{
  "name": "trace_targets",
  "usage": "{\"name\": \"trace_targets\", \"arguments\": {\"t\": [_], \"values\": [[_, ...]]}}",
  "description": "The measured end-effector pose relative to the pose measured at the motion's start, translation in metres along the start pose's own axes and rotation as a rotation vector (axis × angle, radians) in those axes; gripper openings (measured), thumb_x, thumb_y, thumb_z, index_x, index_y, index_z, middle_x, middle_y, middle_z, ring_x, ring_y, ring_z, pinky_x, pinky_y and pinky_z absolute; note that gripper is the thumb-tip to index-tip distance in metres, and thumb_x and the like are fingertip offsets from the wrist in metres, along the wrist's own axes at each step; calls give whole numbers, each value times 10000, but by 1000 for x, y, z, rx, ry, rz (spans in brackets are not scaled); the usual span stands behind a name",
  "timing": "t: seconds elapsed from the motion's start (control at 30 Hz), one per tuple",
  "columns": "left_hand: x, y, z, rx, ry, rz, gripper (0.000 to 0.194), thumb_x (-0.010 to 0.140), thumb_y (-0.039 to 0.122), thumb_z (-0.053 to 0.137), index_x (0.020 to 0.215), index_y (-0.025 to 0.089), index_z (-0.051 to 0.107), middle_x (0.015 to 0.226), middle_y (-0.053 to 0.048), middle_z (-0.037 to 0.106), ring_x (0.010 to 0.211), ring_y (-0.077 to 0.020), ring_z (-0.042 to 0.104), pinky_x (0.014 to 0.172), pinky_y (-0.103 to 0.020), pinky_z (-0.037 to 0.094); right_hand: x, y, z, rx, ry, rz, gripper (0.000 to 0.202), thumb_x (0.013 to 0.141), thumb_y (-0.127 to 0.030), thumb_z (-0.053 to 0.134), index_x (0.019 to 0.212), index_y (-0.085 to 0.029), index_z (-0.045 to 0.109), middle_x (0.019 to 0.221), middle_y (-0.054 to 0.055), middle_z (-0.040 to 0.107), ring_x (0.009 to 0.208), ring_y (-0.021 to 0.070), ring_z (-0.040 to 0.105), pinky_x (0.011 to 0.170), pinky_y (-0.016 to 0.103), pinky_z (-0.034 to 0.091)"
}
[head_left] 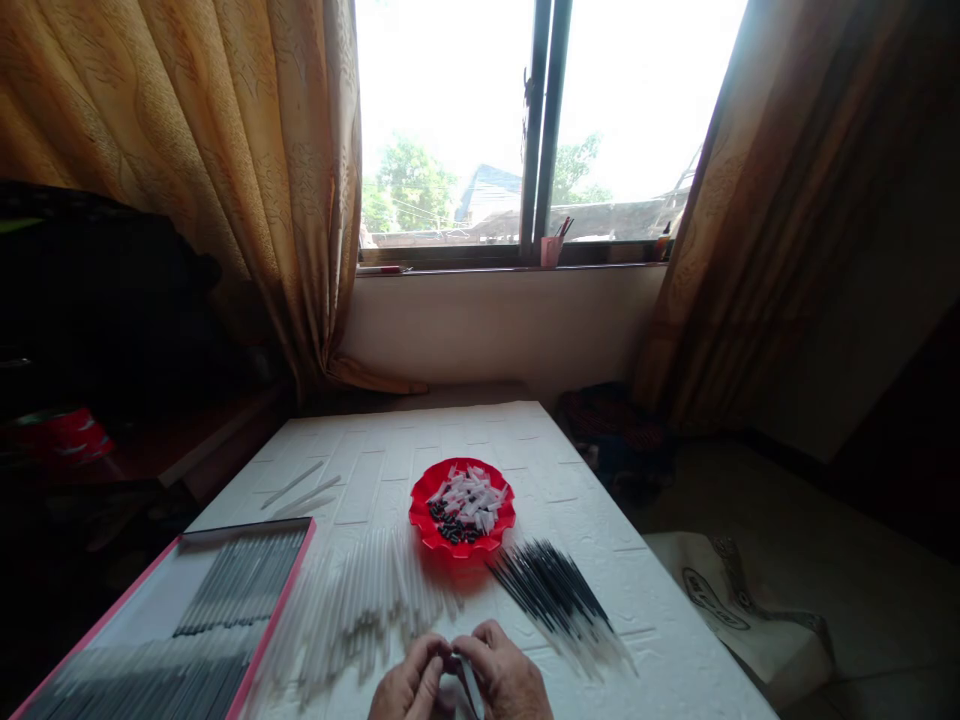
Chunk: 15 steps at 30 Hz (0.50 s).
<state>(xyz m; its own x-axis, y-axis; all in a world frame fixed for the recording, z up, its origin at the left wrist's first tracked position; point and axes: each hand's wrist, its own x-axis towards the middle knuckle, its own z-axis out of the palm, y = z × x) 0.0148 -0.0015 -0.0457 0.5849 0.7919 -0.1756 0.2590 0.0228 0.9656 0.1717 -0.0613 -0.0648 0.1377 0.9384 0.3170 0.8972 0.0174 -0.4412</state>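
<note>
The left hand (411, 688) and right hand (504, 680) meet at the near edge of the desk (660, 620), fingertips pinched together on a thin pen refill (466, 688) between them. It looks light, slender and bendy, best gripped near its ends. Clear barrels (360, 600) lie just ahead, a red dish (462, 512) of caps beyond.

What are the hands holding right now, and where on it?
Both hands, left hand and right hand, pinch a thin pen part near its upper end; it's too small to identify.
</note>
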Motion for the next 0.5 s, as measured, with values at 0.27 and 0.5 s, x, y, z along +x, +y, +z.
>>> {"name": "trace_targets", "arguments": {"t": [0.27, 0.5], "values": [[14, -7, 5, 190, -9, -123, 566, 667, 670, 590, 1012, 237, 472, 825, -13, 646, 592, -132, 596, 565, -250, 444, -6, 13, 14, -239, 202, -230, 375, 854, -180, 567, 1222, -246, 542, 868, 14, 722, 726, 163, 697, 555, 178, 499], [8, 16, 8, 609, -73, -166, 451, 685, 212, 595, 1126, 227, 506, 958, -7, 695, 818, -158, 658, 711, -223, 432, -5, 16, 20, -137, 169, -199, 271, 866, -169, 532, 1108, -273, 595, 825, -5, 717, 705, 147, 702, 563, 160, 489]]}}
